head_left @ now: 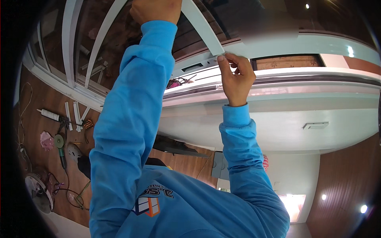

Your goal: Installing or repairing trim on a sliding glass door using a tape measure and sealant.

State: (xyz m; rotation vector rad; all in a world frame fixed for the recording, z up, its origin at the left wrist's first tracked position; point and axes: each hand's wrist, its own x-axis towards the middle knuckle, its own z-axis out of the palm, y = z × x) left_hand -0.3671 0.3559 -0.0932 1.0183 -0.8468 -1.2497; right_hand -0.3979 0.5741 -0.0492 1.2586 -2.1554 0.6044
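My right hand (238, 78) is raised at a white sliding window frame. Its thumb and index finger come together at the corner where a slanting white bar (203, 28) meets the lower rail (274, 44). Whatever sits between those fingertips is too small to make out. Higher up, my left hand (156, 11) is at the top edge of the picture, over the dark glass beside the same bar. Its fingers are cut off from view. A dark slot plate (192, 67) is set in the rail left of my right hand.
Below the window runs a white sill wall (274, 119). On the wooden floor at left lie an angle grinder (60, 147), a caulking gun (50, 115), white strips (77, 115), a pink cloth (46, 141) and loose cables. A fan-like round object (39, 190) stands lower left.
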